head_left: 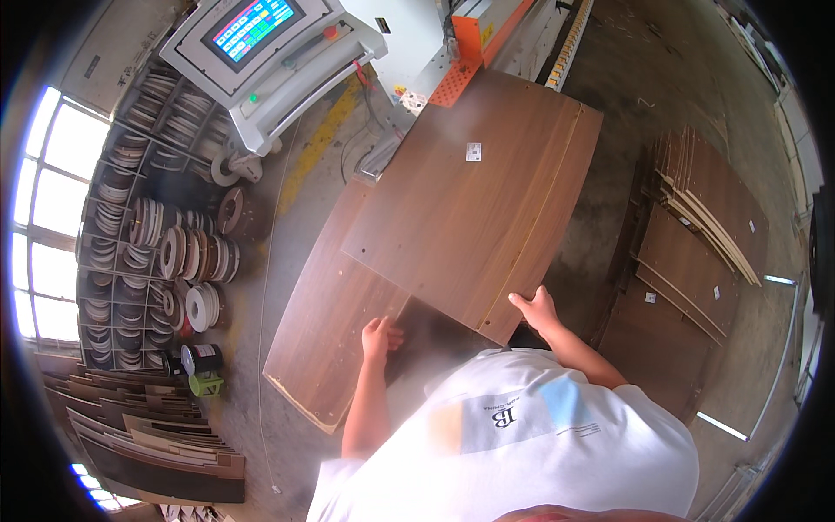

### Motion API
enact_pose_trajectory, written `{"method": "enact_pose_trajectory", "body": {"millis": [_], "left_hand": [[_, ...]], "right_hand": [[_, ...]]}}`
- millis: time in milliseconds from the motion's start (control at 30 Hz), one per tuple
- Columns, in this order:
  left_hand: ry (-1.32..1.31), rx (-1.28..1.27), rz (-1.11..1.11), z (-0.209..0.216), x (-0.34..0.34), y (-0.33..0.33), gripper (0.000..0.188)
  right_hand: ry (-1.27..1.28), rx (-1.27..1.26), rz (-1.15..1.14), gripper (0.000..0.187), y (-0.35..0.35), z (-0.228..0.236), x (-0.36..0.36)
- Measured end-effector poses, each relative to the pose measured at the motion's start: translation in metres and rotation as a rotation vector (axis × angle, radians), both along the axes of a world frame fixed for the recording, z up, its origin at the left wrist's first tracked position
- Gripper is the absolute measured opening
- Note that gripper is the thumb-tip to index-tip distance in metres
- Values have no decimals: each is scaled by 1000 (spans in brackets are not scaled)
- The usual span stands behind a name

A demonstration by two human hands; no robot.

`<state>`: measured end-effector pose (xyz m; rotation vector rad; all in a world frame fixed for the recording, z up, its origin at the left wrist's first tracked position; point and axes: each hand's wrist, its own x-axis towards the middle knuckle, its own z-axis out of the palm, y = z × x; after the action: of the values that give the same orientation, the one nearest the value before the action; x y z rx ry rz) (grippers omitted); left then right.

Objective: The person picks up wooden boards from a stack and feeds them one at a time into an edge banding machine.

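A large brown wood-grain panel (470,209) with a small white label lies slanted in front of me, its far end at the machine's orange guard (466,52). My right hand (537,311) grips its near right corner, thumb on top; the fingers underneath are hidden. My left hand (381,337) is beside the near left part of that panel, over the edge of a second brown board (326,322) that lies lower. Its fingers are curled, and nothing shows in them.
A control panel with a lit screen (254,30) stands at the upper left. Racks of edge-banding rolls (202,306) line the left side, above stacked boards (156,452). At right lie piles of brown panels (678,287). A thin cord (265,296) crosses the floor.
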<state>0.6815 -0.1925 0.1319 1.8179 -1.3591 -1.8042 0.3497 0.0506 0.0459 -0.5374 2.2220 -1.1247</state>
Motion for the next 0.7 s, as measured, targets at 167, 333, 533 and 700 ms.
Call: {"method": "enact_pose_trajectory", "body": {"millis": [167, 333, 533, 700], "left_hand": [[3, -8, 7, -6, 4, -1, 24], [-13, -5, 15, -10, 5, -1, 22], [27, -8, -6, -7, -3, -5, 21], [-7, -36, 46, -9, 13, 6, 23]], "right_hand": [[-33, -7, -39, 53, -13, -2, -45], [-108, -32, -91, 59, -30, 10, -90], [-190, -120, -267, 69, -34, -21, -152], [-489, -133, -325, 66, -10, 28, -139]]}}
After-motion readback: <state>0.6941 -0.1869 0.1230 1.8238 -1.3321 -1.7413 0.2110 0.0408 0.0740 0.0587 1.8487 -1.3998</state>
